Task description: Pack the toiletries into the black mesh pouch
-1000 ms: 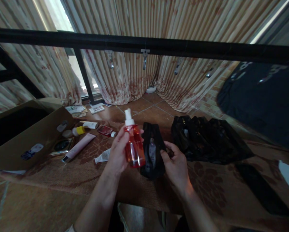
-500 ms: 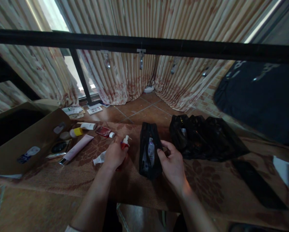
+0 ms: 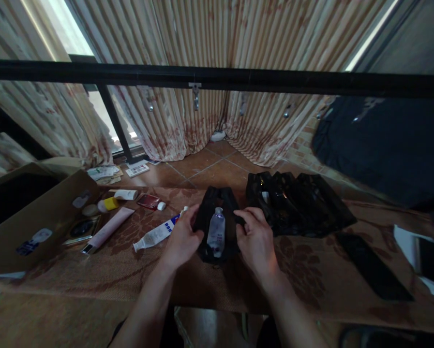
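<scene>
A small black mesh pouch (image 3: pixel 222 195) is spread wide at the middle of the cloth-covered table, with a clear bottle (image 3: pixel 217 234) lying inside it. My left hand (image 3: pixel 184 237) pinches the pouch's left edge between thumb and fingers. On the opposite edge, my right hand (image 3: pixel 256 237) has its fingers closed on the black fabric. Just left of my left hand lies a white and blue tube (image 3: pixel 155 234), partly covered by the hand. A small pale tip shows behind that hand; the rest of it is hidden.
Several black pouches (image 3: pixel 300 205) stand in a row at the right, near a flat black piece (image 3: pixel 374 266) and a phone (image 3: pixel 432 263). To the left are a pink tube (image 3: pixel 110 229), a red bottle (image 3: pixel 148 201), a yellow-capped jar (image 3: pixel 110 203) and a cardboard box (image 3: pixel 62 208).
My left hand has left the red pump bottle and moved right onto the pouch's edge. The pouch opening is now wider, and its bottle shows more fully. The view has shifted slightly.
</scene>
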Action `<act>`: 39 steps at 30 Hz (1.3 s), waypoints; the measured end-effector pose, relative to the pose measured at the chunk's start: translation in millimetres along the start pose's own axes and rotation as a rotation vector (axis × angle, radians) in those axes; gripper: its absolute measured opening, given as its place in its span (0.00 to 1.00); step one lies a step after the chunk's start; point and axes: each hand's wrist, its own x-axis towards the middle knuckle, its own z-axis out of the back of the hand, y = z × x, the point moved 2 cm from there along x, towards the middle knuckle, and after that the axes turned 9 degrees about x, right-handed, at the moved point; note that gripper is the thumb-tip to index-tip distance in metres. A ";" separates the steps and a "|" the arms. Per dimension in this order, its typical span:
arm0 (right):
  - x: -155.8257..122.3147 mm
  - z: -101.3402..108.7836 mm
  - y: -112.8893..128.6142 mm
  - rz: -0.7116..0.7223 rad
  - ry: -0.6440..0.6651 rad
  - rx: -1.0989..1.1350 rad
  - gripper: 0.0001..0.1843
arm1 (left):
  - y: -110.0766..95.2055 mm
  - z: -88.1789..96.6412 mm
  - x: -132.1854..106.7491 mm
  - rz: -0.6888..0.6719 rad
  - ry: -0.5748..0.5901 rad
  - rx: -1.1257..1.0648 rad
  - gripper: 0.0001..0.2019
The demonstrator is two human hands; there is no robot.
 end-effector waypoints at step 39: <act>-9.2 27.2 14.6 -0.593 0.515 0.827 0.29 | 23.3 -15.9 2.4 0.071 -0.109 -0.306 0.29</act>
